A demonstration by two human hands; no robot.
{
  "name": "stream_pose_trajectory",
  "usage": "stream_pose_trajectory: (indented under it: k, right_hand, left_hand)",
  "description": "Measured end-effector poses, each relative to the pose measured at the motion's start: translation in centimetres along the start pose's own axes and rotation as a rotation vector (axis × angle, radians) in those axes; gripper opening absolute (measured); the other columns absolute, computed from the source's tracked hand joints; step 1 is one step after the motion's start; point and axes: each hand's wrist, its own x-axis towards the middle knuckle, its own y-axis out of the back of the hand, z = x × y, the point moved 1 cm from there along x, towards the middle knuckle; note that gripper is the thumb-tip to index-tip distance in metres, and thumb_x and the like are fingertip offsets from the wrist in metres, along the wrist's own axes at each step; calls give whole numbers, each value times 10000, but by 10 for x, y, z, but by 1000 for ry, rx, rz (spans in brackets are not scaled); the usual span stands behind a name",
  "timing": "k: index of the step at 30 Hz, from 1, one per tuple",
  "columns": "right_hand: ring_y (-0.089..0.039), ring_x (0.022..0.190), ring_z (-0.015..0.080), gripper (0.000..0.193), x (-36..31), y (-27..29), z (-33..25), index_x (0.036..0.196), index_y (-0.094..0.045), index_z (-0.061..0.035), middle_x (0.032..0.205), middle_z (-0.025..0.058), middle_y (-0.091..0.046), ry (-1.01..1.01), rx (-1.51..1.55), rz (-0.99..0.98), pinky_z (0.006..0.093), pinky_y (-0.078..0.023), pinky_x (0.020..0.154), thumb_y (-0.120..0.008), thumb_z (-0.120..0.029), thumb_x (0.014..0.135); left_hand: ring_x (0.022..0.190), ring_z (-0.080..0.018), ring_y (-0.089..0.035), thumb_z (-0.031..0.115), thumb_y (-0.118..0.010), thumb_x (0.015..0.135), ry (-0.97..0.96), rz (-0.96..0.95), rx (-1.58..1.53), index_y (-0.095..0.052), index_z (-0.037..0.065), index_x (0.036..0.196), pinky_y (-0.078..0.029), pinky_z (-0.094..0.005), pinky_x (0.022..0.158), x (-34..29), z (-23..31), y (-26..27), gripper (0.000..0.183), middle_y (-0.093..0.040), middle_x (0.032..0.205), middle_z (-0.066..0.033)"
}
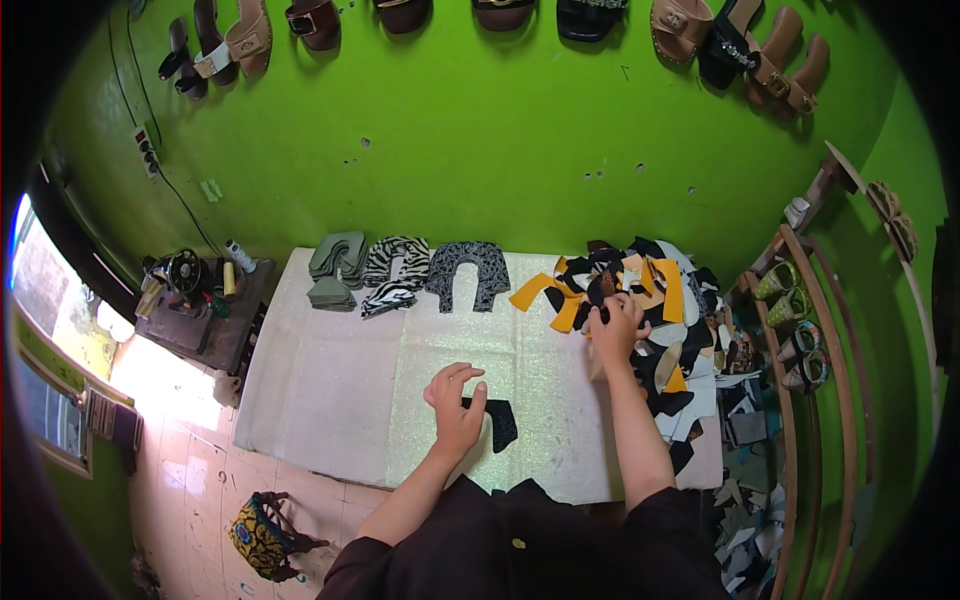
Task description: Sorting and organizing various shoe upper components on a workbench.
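My left hand [456,408] hovers over the middle of the white-covered table [340,400], its fingers loosely bent and apart. Beside and partly behind its thumb lies a black speckled cut piece [503,427]. My right hand [617,328] reaches into a heap of scraps at the table's right side. Its fingers are bent and spread over the pieces, and nothing shows clearly in its grip. Around it lie yellow strips [670,290] and black, white and brown offcuts.
Stacks of grey-green [337,262], zebra-striped [398,262] and dark patterned [468,268] cut pieces line the table's far edge. A sewing machine [187,275] stands left, a patterned stool [262,535] lower left. A wooden rack [825,390] borders the right; sandals [400,15] hang on the green wall.
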Motion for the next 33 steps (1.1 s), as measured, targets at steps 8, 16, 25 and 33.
stream_pose_trajectory:
  k: [8, 16, 25, 33]
  right_hand:
    - [-529, 786, 53, 162, -58, 68, -40, 988, -595, -3, 855, 2, -587, -36, 1113, -605, 203, -428, 709, -595, -74, 842]
    - [-555, 798, 70, 151, -113, 76, -56, 971, -622, -8, 864, 23, -624, 29, 1209, -878, 226, -444, 725, -593, -105, 859]
    - [-572, 931, 176, 123, -132, 68, -45, 902, -653, -21, 948, 81, -625, 156, 1060, -486, 289, -421, 830, -647, -66, 788]
    - [-554, 732, 122, 91, -136, 65, -36, 864, -598, 4, 776, 59, -611, -43, 1027, -411, 256, -436, 712, -589, -79, 828]
  left_hand:
    - [1076, -301, -480, 88, -638, 743, -107, -138, -261, -534, 41, 1108, -380, -367, 912, 26, 35, 18, 383, -507, 1122, -147]
    - [797, -94, -598, 54, -668, 792, 531, -779, -794, -554, -42, 1117, -482, -220, 713, 15, 20, 14, 357, -612, 919, -55]
    - [878, -156, -551, 104, -728, 730, 108, -761, -329, -635, 17, 839, -439, -284, 776, 1, 8, 24, 167, -593, 942, -58]
    - [842, -169, -567, 165, -639, 824, -148, -609, -218, -591, 33, 814, -430, -304, 758, 10, 1, 35, 141, -626, 875, -50]
